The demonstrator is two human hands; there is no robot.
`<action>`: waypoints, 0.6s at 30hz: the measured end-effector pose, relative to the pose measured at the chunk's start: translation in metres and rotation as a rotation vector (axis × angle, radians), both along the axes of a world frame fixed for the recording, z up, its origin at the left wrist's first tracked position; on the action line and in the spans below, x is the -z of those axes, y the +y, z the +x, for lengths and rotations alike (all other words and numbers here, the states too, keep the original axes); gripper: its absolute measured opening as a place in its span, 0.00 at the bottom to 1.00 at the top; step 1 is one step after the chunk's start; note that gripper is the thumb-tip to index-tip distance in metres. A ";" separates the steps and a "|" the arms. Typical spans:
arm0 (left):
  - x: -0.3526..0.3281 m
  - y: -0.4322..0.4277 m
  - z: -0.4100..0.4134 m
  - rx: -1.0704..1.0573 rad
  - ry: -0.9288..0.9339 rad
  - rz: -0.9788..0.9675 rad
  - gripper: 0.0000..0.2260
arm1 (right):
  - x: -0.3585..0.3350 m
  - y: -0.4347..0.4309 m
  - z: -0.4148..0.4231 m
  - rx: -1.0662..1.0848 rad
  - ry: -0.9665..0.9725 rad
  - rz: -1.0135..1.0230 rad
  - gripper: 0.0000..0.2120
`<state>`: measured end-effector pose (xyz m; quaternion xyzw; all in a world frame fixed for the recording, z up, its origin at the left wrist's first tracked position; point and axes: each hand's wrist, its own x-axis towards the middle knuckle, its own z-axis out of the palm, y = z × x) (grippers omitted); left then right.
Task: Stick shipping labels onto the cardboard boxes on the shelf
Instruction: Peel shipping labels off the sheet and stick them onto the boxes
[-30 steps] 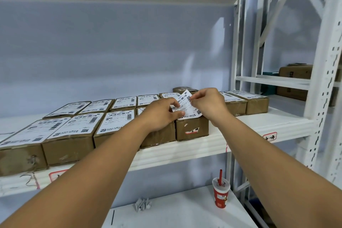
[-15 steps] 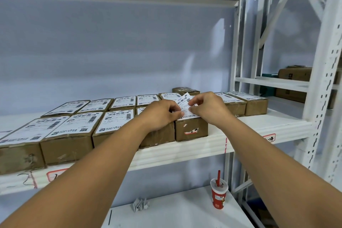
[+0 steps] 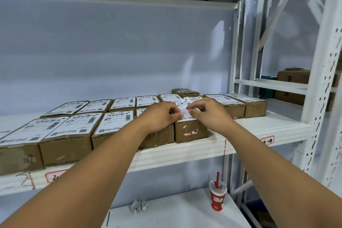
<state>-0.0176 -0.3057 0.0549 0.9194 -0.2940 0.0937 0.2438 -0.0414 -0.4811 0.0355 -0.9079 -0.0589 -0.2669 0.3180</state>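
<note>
Both hands pinch the shipping label (image 3: 182,106): the left hand (image 3: 162,114) curls round its near-left edge, thumb holding it on top of the cardboard box (image 3: 190,131) at the near edge of the shelf (image 3: 268,126), while the right hand (image 3: 207,113) nips its right side. The label's far end stands lifted, probably so it can be squared up, then smoothed down. The labelled boxes (image 3: 114,122) fill the rows to the left.

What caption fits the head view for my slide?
Left hand and right hand pinch a shipping label over a front-row cardboard box on the white shelf.
</note>
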 end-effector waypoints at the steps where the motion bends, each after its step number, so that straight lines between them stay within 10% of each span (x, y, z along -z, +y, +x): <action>1: 0.000 0.000 0.000 0.001 -0.003 0.003 0.11 | 0.001 -0.002 0.002 -0.023 0.021 0.048 0.06; 10: 0.000 0.000 -0.001 0.005 -0.006 0.017 0.11 | 0.012 -0.013 -0.001 -0.210 0.200 0.581 0.08; 18: 0.001 -0.001 0.002 0.014 -0.011 0.003 0.10 | 0.007 -0.011 0.008 -0.185 0.316 0.629 0.07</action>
